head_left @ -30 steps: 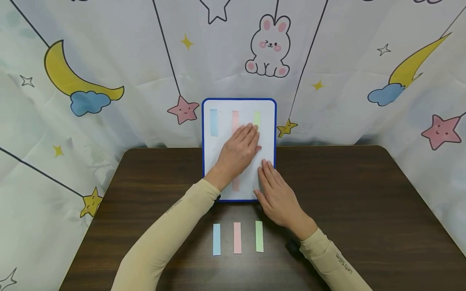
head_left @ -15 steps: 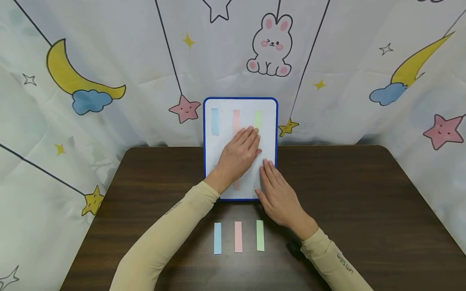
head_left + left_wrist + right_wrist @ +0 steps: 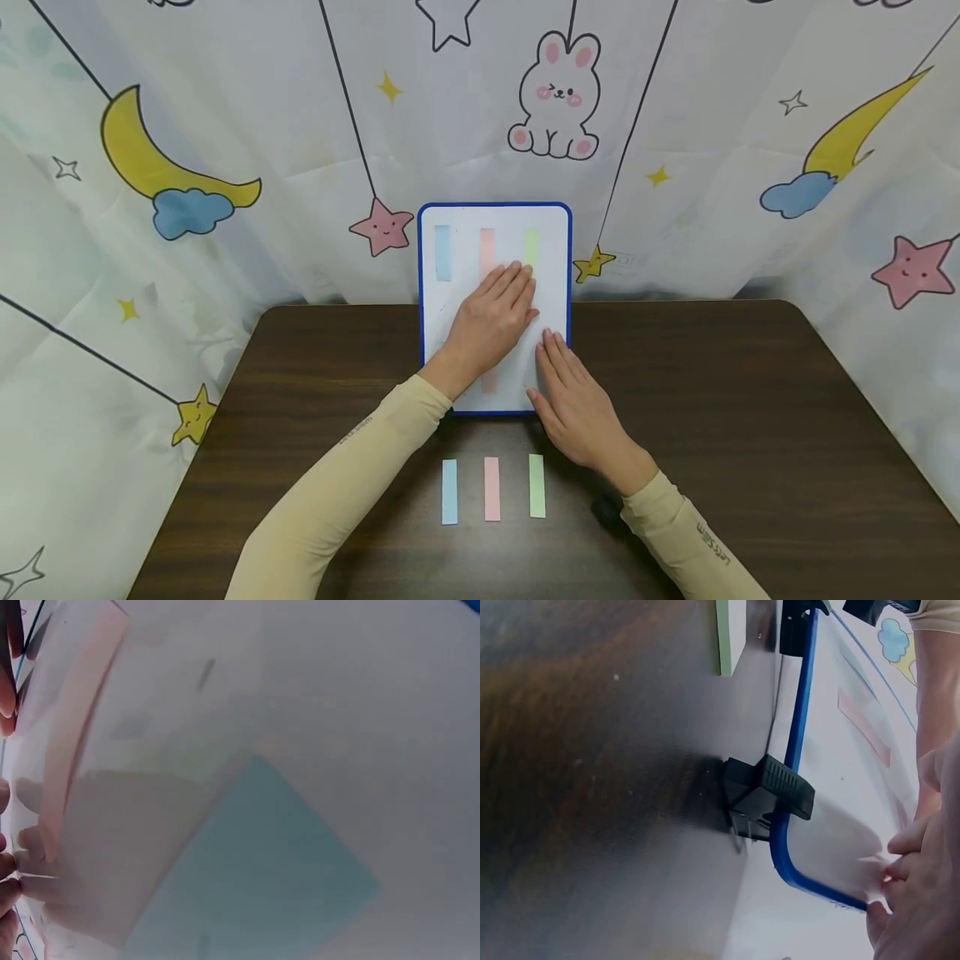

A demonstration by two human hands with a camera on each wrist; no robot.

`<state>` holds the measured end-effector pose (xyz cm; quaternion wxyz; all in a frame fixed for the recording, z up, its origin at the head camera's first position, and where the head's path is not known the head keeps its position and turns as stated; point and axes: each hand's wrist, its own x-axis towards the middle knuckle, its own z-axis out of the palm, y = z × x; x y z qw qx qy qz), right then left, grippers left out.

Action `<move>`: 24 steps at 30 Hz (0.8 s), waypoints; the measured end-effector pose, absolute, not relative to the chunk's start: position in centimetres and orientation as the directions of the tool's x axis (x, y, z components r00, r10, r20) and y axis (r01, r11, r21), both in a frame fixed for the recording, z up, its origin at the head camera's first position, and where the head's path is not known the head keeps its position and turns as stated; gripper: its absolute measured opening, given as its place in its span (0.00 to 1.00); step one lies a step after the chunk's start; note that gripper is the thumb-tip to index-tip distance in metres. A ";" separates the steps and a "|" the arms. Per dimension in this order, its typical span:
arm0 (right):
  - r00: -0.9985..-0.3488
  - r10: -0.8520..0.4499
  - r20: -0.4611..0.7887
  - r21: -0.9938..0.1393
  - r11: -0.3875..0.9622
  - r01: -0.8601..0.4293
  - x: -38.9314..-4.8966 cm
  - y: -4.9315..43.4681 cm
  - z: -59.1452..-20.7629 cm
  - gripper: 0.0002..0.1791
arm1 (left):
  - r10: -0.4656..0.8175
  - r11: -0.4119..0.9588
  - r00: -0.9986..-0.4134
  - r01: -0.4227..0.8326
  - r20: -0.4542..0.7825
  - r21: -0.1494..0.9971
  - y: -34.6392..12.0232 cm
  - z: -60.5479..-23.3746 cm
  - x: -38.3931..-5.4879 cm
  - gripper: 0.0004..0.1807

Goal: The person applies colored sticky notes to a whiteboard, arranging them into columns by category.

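Observation:
A whiteboard (image 3: 442,321) with a blue frame stands upright on the table. Along its top run a blue strip (image 3: 443,252), a pink strip (image 3: 487,247) and a green strip (image 3: 531,244). My left hand (image 3: 491,317) lies flat on the board, its straight fingertips over the green strip's lower end. Below that hand shows another pink strip (image 3: 489,382). My right hand (image 3: 581,408) rests at the board's lower right side, fingers straight. A blue piece (image 3: 255,862) and a pink strip (image 3: 75,727) lie on the board in the left wrist view.
On the table (image 3: 712,400), in front of the board, lie a loose blue strip (image 3: 449,492), pink strip (image 3: 492,489) and green strip (image 3: 537,486). A black clip foot (image 3: 769,791) grips the board's lower edge. Behind hangs a patterned curtain (image 3: 300,100).
Over the last second my left fingertips have slid slightly down the green strip, uncovering a little more of it. My right hand stays in place.

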<state>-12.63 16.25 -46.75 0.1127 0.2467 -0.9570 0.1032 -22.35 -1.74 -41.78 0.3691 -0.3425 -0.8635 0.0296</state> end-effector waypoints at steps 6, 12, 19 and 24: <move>-0.856 -0.440 0.272 -0.155 0.858 -0.490 -12.5 16.3 -46.3 0.37 | 0.600 0.771 -0.499 0.570 0.625 -0.285 -2.1 -41.5 -22.0 0.25; -0.853 -0.424 0.304 -0.142 0.865 -0.481 -12.0 16.7 -45.8 0.38 | 0.574 0.775 -0.505 0.589 0.644 -0.228 -2.8 -41.3 -21.1 0.25; -0.857 -0.400 0.325 -0.149 0.873 -0.464 -11.3 17.2 -45.1 0.37 | 0.568 0.773 -0.525 0.605 0.634 -0.192 -3.7 -41.9 -19.8 0.27; -0.860 -0.399 0.320 -0.158 0.872 -0.463 -10.5 17.5 -44.9 0.37 | 0.550 0.777 -0.548 0.612 0.631 -0.146 -4.5 -42.6 -18.3 0.29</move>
